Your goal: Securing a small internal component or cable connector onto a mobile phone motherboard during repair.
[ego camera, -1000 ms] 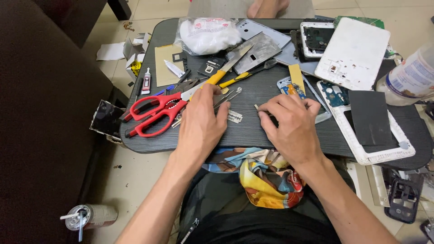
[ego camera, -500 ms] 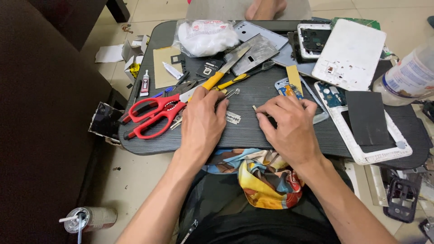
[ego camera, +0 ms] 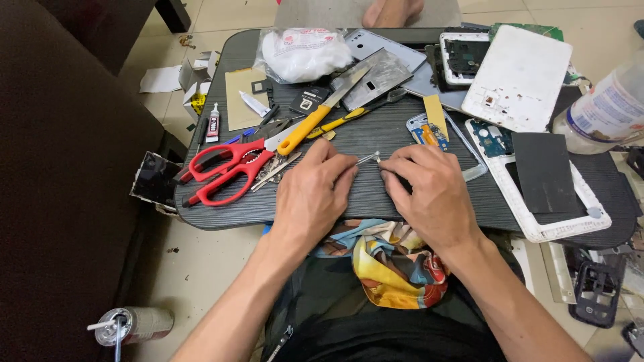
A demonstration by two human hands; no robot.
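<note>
Both hands are down on the dark desk (ego camera: 376, 201), pinching a tiny metal part (ego camera: 368, 159) between them near the middle. The left hand (ego camera: 314, 191) has its fingers curled onto one end and the right hand (ego camera: 429, 191) is closed on the other. Red scissors (ego camera: 225, 171) lie just left, with a yellow-handled knife (ego camera: 305, 129) beside them

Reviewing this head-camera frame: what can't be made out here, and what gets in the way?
- Small silvery metal piece between the hands: too small to identify; the left hand covers its near end.
- Right hand: fingertips curl under, so any grip is hidden.
- Clear plastic bottle: cut off by the right edge.
- Red-handled scissors: blades partly covered by the yellow-handled knife.
- Bare foot: cut off by the top edge.
</note>
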